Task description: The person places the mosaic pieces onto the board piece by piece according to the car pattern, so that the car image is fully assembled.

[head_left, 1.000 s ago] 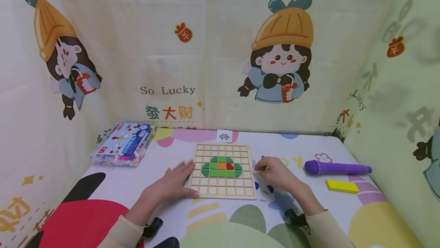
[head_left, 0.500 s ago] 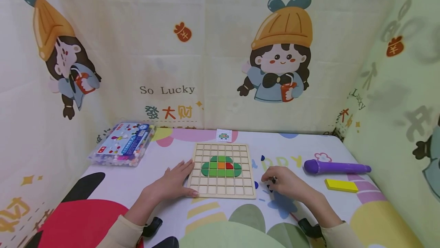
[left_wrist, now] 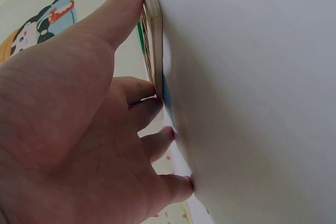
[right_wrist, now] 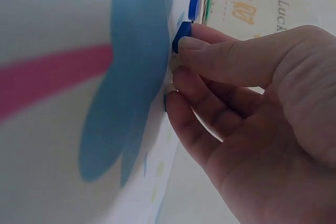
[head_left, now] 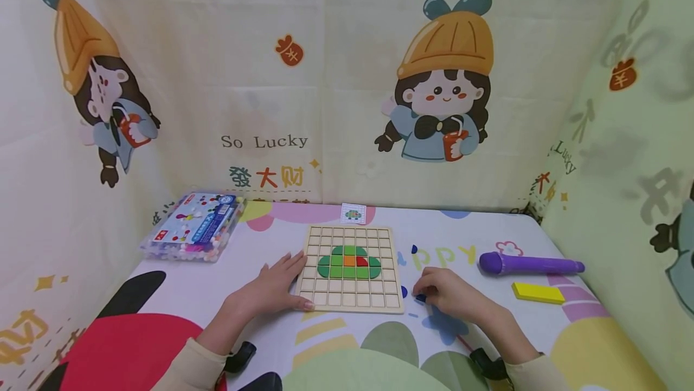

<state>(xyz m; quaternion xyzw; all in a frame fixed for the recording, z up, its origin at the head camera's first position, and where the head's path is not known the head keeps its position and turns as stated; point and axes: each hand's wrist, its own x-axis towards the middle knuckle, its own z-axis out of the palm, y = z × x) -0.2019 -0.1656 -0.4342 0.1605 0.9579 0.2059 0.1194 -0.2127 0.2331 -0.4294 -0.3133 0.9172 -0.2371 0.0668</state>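
Observation:
A square wooden grid board (head_left: pixel 352 301) lies on the table, with green, orange and red tiles (head_left: pixel 350 263) set in its middle cells. My left hand (head_left: pixel 273 285) rests along the board's left edge, fingers spread; in the left wrist view the thumb and fingertips (left_wrist: pixel 152 142) touch the edge and the table. Right of the board, my right hand (head_left: pixel 447 291) pinches a small dark blue tile (right_wrist: pixel 182 36) between thumb and forefinger, low at the tabletop. One blue piece (head_left: pixel 404 292) lies against the board's right edge, another blue piece (head_left: pixel 414 249) farther back.
A small pattern card (head_left: pixel 353 214) lies behind the board. At the back left sits a clear plastic box (head_left: pixel 192 227) with a printed label. To the right are a purple microphone-shaped object (head_left: pixel 531 264) and a yellow block (head_left: pixel 538 293). Printed cloth walls surround the table.
My right hand has moved toward me and slightly right, uncovering the blue piece farther back. It now holds a blue tile low at the table. My left hand and the board have stayed put.

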